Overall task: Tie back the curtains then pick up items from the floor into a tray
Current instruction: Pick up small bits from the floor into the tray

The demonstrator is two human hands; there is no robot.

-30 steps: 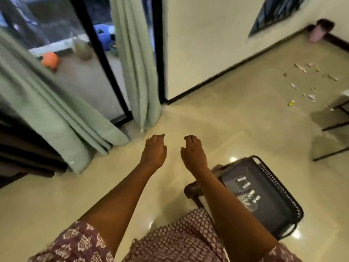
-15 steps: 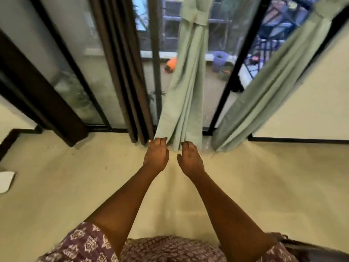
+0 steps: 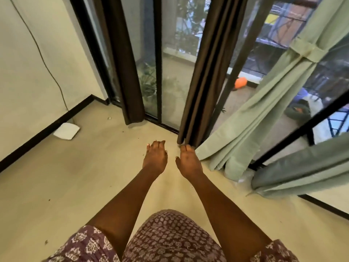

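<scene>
My left hand (image 3: 155, 157) and my right hand (image 3: 188, 161) are stretched out side by side over the floor, palms down, fingers apart, holding nothing. Just beyond my right fingertips hangs a dark brown curtain (image 3: 205, 72), loose down to the floor. A second dark brown curtain (image 3: 122, 59) hangs further left. To the right, a pale green curtain (image 3: 264, 110) is gathered by a green tie band (image 3: 306, 51). Another green curtain (image 3: 302, 167) slants across the lower right. The tray is out of view.
Glass sliding doors with black frames (image 3: 158, 59) face a balcony with an orange ball (image 3: 240, 82). A white flat object (image 3: 66, 131) lies by the left wall's black skirting, below a thin cable (image 3: 47, 63). Small specks dot the cream floor (image 3: 75, 176).
The view has swung left, from the tray and littered floor past the green curtains to the brown curtains and left wall. Both hands stay outstretched and empty.
</scene>
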